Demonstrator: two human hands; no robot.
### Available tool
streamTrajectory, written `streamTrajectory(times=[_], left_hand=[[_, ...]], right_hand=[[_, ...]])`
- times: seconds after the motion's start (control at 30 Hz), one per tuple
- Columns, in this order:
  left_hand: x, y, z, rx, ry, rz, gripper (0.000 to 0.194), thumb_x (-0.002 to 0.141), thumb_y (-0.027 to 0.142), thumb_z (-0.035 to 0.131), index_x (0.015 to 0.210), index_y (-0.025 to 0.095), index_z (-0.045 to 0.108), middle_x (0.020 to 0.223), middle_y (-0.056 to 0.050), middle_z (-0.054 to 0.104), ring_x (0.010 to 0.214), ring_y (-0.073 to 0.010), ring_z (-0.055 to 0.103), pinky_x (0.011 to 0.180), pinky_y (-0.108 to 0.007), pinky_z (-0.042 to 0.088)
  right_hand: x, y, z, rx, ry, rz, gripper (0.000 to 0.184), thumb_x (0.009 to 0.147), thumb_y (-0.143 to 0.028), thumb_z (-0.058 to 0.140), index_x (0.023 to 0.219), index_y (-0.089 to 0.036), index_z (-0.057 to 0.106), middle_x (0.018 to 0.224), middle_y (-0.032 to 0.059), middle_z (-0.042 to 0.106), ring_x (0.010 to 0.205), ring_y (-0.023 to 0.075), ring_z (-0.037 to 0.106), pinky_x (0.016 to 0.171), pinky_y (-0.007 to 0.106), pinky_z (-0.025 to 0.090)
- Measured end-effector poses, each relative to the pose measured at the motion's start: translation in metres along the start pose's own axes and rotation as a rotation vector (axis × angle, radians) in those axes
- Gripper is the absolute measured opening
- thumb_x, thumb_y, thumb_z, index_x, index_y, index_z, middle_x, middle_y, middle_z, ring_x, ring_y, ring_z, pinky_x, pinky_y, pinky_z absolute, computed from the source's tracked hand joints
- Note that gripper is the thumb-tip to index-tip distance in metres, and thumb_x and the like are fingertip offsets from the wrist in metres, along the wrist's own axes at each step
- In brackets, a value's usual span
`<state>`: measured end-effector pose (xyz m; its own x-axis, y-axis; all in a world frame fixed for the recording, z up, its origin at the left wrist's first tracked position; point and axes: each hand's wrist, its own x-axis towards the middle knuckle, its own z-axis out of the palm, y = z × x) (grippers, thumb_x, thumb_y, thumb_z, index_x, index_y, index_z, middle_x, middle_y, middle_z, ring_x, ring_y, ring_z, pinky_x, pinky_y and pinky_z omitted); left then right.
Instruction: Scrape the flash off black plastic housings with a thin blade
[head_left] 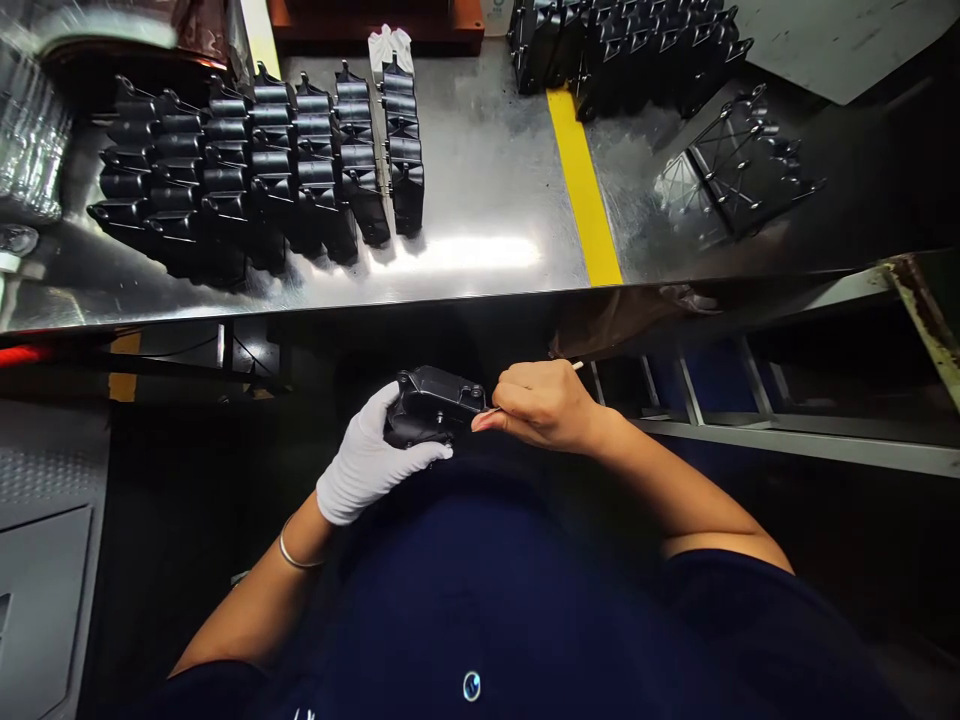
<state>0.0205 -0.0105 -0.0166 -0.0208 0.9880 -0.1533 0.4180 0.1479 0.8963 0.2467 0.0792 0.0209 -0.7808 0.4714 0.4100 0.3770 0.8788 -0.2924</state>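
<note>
In a white glove, my left hand (367,460) grips a black moulded plastic housing (435,405) in front of my body, below the table's edge. Its thumb lies along the near side of the part. My bare right hand (544,405) is closed at the housing's right end, with the thumb and fingertips close against its edge. From the back of that fist pokes the pale end of a thin stick-like tool (577,366); the fingers hide most of it, so its kind is unclear.
Rows of similar black housings (270,170) stand on the steel table (480,180) at left, more (630,50) at the back right. One ribbed black part (750,170) lies right of the yellow tape (585,190). A metal frame (810,445) sits by my right arm.
</note>
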Motion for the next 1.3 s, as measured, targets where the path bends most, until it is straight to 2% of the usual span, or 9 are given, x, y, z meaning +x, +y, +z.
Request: streamTrajectory(times=[0.1,0.2,0.3,0.43,0.57,0.7,0.9,1.13,1.3], left_hand=[[-0.001,0.001,0.003,-0.014,-0.003,-0.042,0.079,0.057,0.051,0.083,0.124,0.021,0.054,0.113,-0.008,0.068,0.105,-0.0291,0.065,0.094,-0.044,0.051],[-0.004,0.001,0.008,0.037,0.12,-0.015,0.077,0.058,0.051,0.083,0.121,0.02,0.053,0.113,-0.009,0.067,0.104,-0.0289,0.064,0.094,-0.044,0.05],[-0.006,0.001,0.01,0.087,0.196,0.031,0.071,0.061,0.048,0.082,0.119,0.02,0.053,0.111,-0.008,0.066,0.101,-0.027,0.065,0.093,-0.042,0.051],[-0.007,0.001,0.008,0.1,0.178,0.052,0.069,0.062,0.045,0.082,0.119,0.02,0.052,0.11,-0.008,0.066,0.101,-0.0266,0.065,0.093,-0.041,0.05],[-0.009,0.001,0.007,0.02,0.178,-0.006,0.075,0.06,0.047,0.082,0.121,0.018,0.049,0.11,-0.009,0.066,0.101,-0.0275,0.065,0.092,-0.043,0.051],[-0.011,0.001,0.005,-0.042,0.198,-0.063,0.071,0.06,0.047,0.081,0.118,0.02,0.05,0.104,-0.006,0.067,0.093,-0.0251,0.067,0.085,-0.041,0.054],[-0.012,-0.007,-0.006,0.004,0.138,0.176,0.036,0.071,0.032,0.077,0.101,0.022,0.061,0.098,-0.005,0.066,0.087,-0.0213,0.066,0.082,-0.037,0.054],[-0.014,-0.012,-0.011,0.103,0.158,0.323,0.04,0.071,0.019,0.075,0.108,0.024,0.061,0.104,-0.006,0.068,0.091,-0.0223,0.065,0.083,-0.037,0.053],[-0.016,-0.008,-0.014,0.134,0.054,0.439,0.038,0.072,0.012,0.069,0.107,0.024,0.062,0.103,-0.007,0.07,0.093,-0.0229,0.066,0.084,-0.038,0.053]], right_hand=[[0.0,-0.001,-0.001,-0.003,-0.015,0.053,0.053,0.095,-0.055,0.042,0.059,-0.017,0.051,0.053,-0.001,0.049,0.052,0.0097,0.043,0.051,0.025,0.024],[-0.001,-0.002,-0.001,-0.028,-0.029,0.11,0.053,0.097,-0.054,0.038,0.061,-0.017,0.053,0.055,-0.0003,0.05,0.053,0.0099,0.044,0.051,0.026,0.023],[-0.001,-0.003,0.0,-0.105,0.003,0.072,0.053,0.096,-0.053,0.042,0.057,-0.017,0.05,0.052,-0.0014,0.046,0.05,0.0095,0.039,0.05,0.026,0.021],[0.0,-0.004,0.002,-0.159,0.067,0.041,0.052,0.095,-0.052,0.044,0.058,-0.017,0.052,0.052,-0.0012,0.047,0.05,0.0097,0.039,0.05,0.026,0.022],[0.0,-0.006,0.002,-0.063,0.065,-0.024,0.049,0.096,-0.046,0.047,0.056,-0.017,0.049,0.051,-0.0023,0.047,0.049,0.0091,0.04,0.05,0.026,0.023],[-0.004,-0.006,0.0,0.113,0.07,0.075,0.045,0.1,-0.04,0.038,0.066,-0.017,0.055,0.055,-0.0009,0.052,0.052,0.0095,0.046,0.053,0.023,0.031],[-0.01,-0.009,0.0,0.132,0.061,0.192,0.041,0.099,-0.033,0.041,0.064,-0.017,0.056,0.053,-0.0014,0.051,0.05,0.0092,0.045,0.053,0.023,0.032],[-0.011,-0.011,0.002,0.054,-0.015,0.164,0.046,0.098,-0.036,0.042,0.057,-0.017,0.053,0.051,-0.0017,0.048,0.049,0.0087,0.042,0.051,0.025,0.027],[-0.009,-0.007,0.005,0.036,-0.012,0.173,0.044,0.097,-0.035,0.045,0.058,-0.017,0.053,0.052,-0.0018,0.049,0.049,0.0084,0.043,0.05,0.025,0.024]])
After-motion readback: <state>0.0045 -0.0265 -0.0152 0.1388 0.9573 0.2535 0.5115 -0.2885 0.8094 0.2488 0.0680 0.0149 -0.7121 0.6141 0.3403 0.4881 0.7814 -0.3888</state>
